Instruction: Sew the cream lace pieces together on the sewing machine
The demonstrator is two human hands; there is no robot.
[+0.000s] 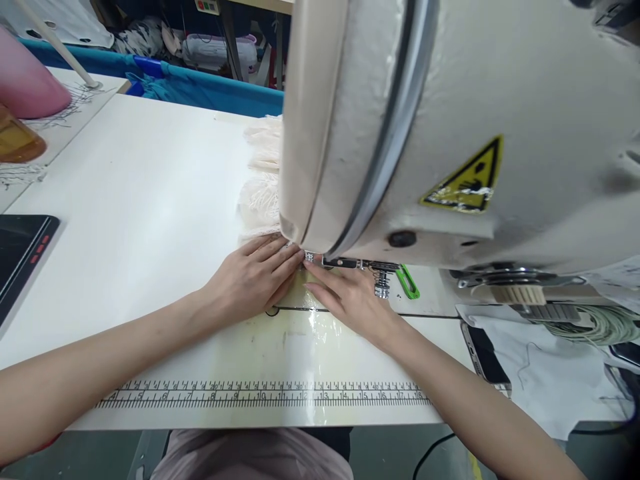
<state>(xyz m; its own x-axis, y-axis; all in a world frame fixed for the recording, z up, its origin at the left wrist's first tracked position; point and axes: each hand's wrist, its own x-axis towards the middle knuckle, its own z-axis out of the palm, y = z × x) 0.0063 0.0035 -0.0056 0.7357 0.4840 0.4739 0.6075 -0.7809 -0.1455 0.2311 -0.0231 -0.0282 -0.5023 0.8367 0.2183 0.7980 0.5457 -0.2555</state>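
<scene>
A pale cream, gathered fabric (263,180) with frayed threads lies left of the sewing machine head (380,120), partly behind it. My left hand (253,277) rests with its fingers stretched flat at the fabric's near end. Its fingertips are close to the metal presser foot (309,256). On the other side, my right hand (353,300) lies low on the machine bed, forefinger and thumb apart, the forefinger pointing at the foot. The machine hides part of this hand and most of the needle area. I cannot make out anything gripped in either hand.
A printed ruler strip (263,395) runs along the white table's (150,167) front edge. A green clip-like piece (409,282) sits right of the foot. Farther right are a phone (483,353), white cloth (545,373) and coiled cord (595,327). A black device (25,260) lies left.
</scene>
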